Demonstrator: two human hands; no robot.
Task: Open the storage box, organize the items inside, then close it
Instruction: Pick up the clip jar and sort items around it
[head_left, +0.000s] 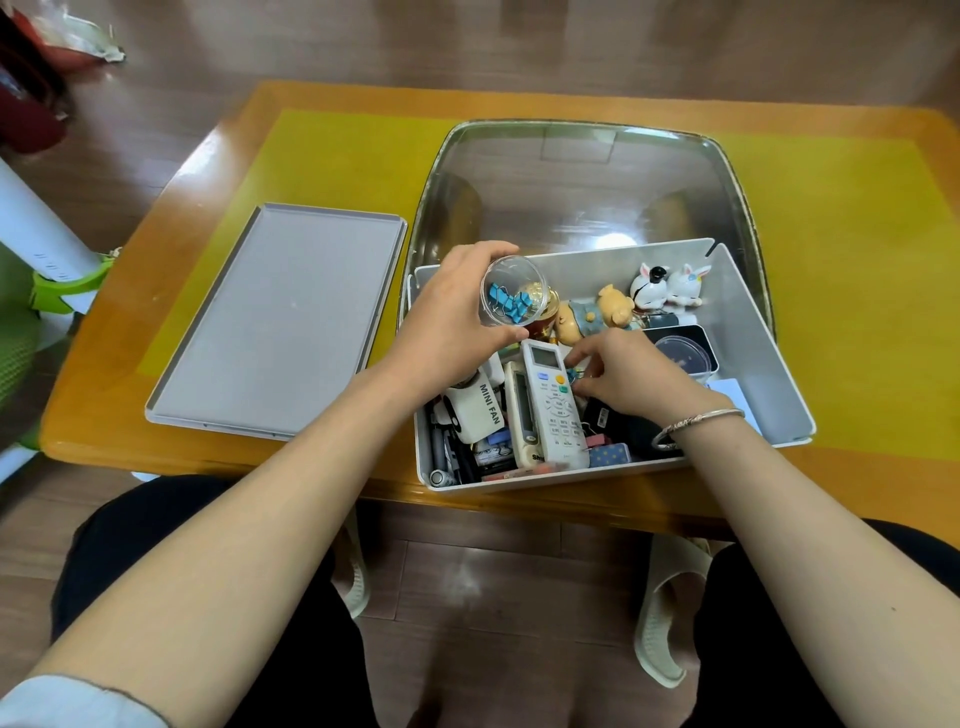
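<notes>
The white storage box stands open at the table's near edge, full of small items. Its grey lid lies flat on the table to the left. My left hand grips a clear plastic cup with blue binder clips inside, held tilted over the box. My right hand reaches into the box and pinches a small clip beside the white remote control. A second, cream remote and a white mini fan lie left of it. A pig figurine and two rabbit figurines stand at the box's far side.
A large clear tray lies under and behind the box on the yellow mat. A black case with a round clear dish sits in the box's right part. Pens and a battery lie along the box's left wall. My knees are below the table edge.
</notes>
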